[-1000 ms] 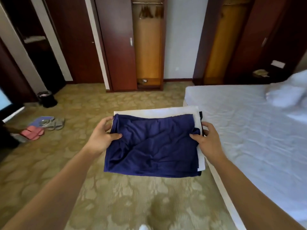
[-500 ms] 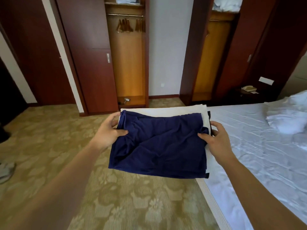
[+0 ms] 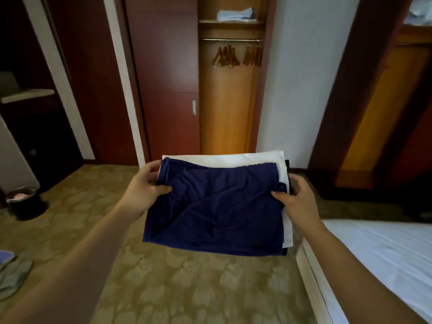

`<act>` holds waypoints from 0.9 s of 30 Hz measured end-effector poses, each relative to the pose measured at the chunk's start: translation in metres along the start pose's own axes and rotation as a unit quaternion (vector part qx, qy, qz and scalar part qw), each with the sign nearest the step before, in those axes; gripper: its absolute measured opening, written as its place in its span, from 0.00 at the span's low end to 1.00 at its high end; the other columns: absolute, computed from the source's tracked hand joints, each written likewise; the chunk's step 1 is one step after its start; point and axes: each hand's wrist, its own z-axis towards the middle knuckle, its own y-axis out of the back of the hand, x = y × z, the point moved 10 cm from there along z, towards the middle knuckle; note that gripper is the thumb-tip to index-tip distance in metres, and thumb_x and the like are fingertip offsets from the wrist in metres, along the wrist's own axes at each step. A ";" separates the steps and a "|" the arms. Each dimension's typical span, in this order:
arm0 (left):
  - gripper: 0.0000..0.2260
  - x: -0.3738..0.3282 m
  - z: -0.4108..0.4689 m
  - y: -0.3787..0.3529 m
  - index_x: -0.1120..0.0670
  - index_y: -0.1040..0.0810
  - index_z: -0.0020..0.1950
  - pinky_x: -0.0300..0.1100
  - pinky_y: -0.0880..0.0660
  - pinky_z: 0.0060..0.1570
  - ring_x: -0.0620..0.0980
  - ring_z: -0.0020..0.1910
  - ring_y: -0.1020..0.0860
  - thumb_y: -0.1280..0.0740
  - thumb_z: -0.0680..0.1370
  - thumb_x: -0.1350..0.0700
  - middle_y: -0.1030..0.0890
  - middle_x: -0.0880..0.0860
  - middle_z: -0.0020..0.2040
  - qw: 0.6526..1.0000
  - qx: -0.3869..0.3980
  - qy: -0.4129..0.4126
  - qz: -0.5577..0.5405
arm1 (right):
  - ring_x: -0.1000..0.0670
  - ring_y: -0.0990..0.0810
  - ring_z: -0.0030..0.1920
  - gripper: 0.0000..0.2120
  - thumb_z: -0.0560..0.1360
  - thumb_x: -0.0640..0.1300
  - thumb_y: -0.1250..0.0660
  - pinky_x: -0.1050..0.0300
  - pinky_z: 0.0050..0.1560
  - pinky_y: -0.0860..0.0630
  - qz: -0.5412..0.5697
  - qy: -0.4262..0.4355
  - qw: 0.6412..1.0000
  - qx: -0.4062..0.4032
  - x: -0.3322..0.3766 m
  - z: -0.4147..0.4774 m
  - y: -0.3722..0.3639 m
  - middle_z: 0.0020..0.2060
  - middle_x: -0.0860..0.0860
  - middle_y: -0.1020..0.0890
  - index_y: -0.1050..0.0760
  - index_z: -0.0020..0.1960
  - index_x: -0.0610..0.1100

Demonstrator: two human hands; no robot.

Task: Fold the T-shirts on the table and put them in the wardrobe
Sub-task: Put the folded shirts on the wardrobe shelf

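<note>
I carry a stack of folded T-shirts in front of me. A navy blue T-shirt point(image 3: 215, 209) lies on top, a white T-shirt point(image 3: 224, 159) under it, and a black one point(image 3: 287, 166) shows only as a thin edge at the right. My left hand point(image 3: 142, 190) grips the stack's left side, thumb on the navy cloth. My right hand point(image 3: 297, 202) grips the right side the same way. The open wardrobe point(image 3: 228, 101) stands straight ahead, with a shelf holding pale folded cloth point(image 3: 236, 15) and wooden hangers point(image 3: 237, 56) on a rail.
The wardrobe's dark red door point(image 3: 163, 78) stands left of the opening. A white bed point(image 3: 374, 260) fills the lower right. A black waste bin point(image 3: 25, 202) sits on the patterned carpet at left, slippers point(image 3: 14, 277) nearer me. A second open closet point(image 3: 383, 108) is at right.
The view has come closer to the open wardrobe and turned left, so the bed has slid to the right edge. Both hands keep the same hold on the stack.
</note>
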 end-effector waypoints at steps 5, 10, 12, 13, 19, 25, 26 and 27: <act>0.28 0.030 0.187 0.001 0.38 0.24 0.54 0.60 0.22 0.55 0.57 0.59 0.22 0.28 0.71 0.71 0.22 0.54 0.60 1.000 0.000 -0.024 -0.017 | 0.62 0.26 0.46 0.21 0.73 0.36 0.29 0.68 0.40 0.30 0.000 0.013 1.000 -0.007 -0.026 0.170 -0.074 0.49 0.59 0.25 0.30 0.62 0.48; 0.28 0.004 0.374 -0.027 0.38 0.26 0.55 0.52 0.21 0.49 0.57 0.58 0.22 0.28 0.71 0.71 0.22 0.55 0.61 0.998 0.026 -0.052 -0.012 | 0.51 0.22 0.51 0.26 0.73 0.38 0.27 0.55 0.48 0.24 -0.001 0.015 0.999 -0.034 -0.017 0.334 -0.110 0.57 0.50 0.24 0.31 0.67 0.47; 0.27 -0.022 0.445 -0.047 0.42 0.27 0.58 0.48 0.22 0.46 0.56 0.57 0.22 0.29 0.72 0.72 0.22 0.56 0.61 0.996 0.048 -0.068 -0.020 | 0.51 0.21 0.50 0.26 0.73 0.38 0.28 0.55 0.47 0.23 0.012 0.029 0.998 -0.047 -0.003 0.399 -0.115 0.56 0.50 0.23 0.31 0.67 0.48; 0.27 -0.035 0.479 -0.057 0.43 0.28 0.61 0.48 0.22 0.46 0.56 0.56 0.21 0.29 0.72 0.72 0.22 0.56 0.61 0.995 0.056 -0.077 -0.016 | 0.52 0.21 0.49 0.25 0.73 0.37 0.28 0.56 0.45 0.23 0.017 0.039 0.998 -0.052 0.004 0.432 -0.117 0.54 0.50 0.23 0.31 0.67 0.48; 0.29 -0.086 0.679 -0.106 0.44 0.27 0.61 0.44 0.21 0.45 0.53 0.55 0.21 0.30 0.71 0.73 0.23 0.55 0.61 0.987 0.036 -0.155 -0.008 | 0.48 0.20 0.50 0.23 0.73 0.36 0.28 0.52 0.51 0.21 0.046 0.113 0.990 -0.070 0.024 0.638 -0.135 0.55 0.46 0.21 0.30 0.64 0.49; 0.29 -0.145 0.861 -0.162 0.45 0.28 0.63 0.40 0.21 0.41 0.46 0.48 0.19 0.31 0.72 0.74 0.22 0.50 0.55 0.972 0.006 -0.233 -0.018 | 0.57 0.23 0.48 0.23 0.74 0.38 0.29 0.64 0.43 0.26 0.046 0.208 0.974 -0.077 0.062 0.841 -0.140 0.53 0.53 0.23 0.31 0.66 0.49; 0.29 -0.156 0.890 -0.168 0.44 0.27 0.62 0.43 0.21 0.43 0.47 0.50 0.19 0.31 0.72 0.74 0.22 0.50 0.55 0.970 0.002 -0.243 -0.017 | 0.57 0.23 0.48 0.24 0.74 0.38 0.29 0.65 0.43 0.26 0.047 0.219 0.972 -0.076 0.071 0.871 -0.141 0.52 0.54 0.23 0.31 0.67 0.48; 0.28 -0.168 0.919 -0.173 0.43 0.27 0.60 0.45 0.21 0.46 0.48 0.51 0.20 0.31 0.72 0.73 0.22 0.50 0.55 0.968 -0.001 -0.252 -0.011 | 0.57 0.23 0.49 0.24 0.74 0.38 0.29 0.66 0.43 0.26 0.049 0.230 0.969 -0.078 0.083 0.901 -0.142 0.53 0.53 0.23 0.31 0.67 0.48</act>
